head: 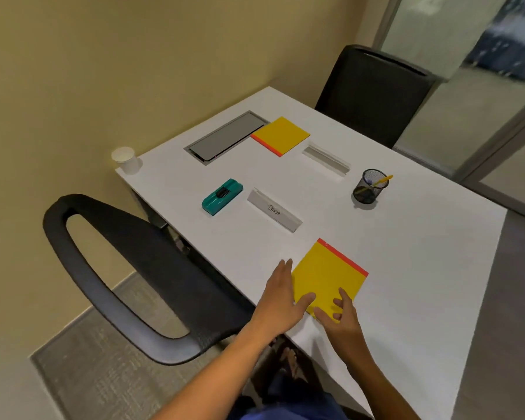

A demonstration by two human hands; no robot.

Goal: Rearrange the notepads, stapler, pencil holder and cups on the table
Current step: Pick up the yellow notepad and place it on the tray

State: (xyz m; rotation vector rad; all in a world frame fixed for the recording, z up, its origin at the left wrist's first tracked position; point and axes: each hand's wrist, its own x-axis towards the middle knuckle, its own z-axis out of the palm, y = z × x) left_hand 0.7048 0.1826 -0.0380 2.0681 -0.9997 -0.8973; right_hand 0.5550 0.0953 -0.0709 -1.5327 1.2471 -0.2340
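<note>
A yellow notepad with an orange edge (328, 275) lies flat near the table's front edge. My left hand (281, 294) rests along its left side with the thumb on the cover. My right hand (340, 313) presses its near corner, fingers spread. A second yellow notepad (281, 135) lies at the far side. A teal stapler (222, 196) sits left of centre. The black mesh pencil holder (368, 189) with a yellow pen stands to the right. A white paper cup (125, 159) stands at the table's far left corner.
Two white name plates (274, 211) (326, 158) lie on the white table (422, 253), and a grey cable hatch (226, 136) is set in the top. One black chair (128, 277) is at my left, another (373, 92) at the far side.
</note>
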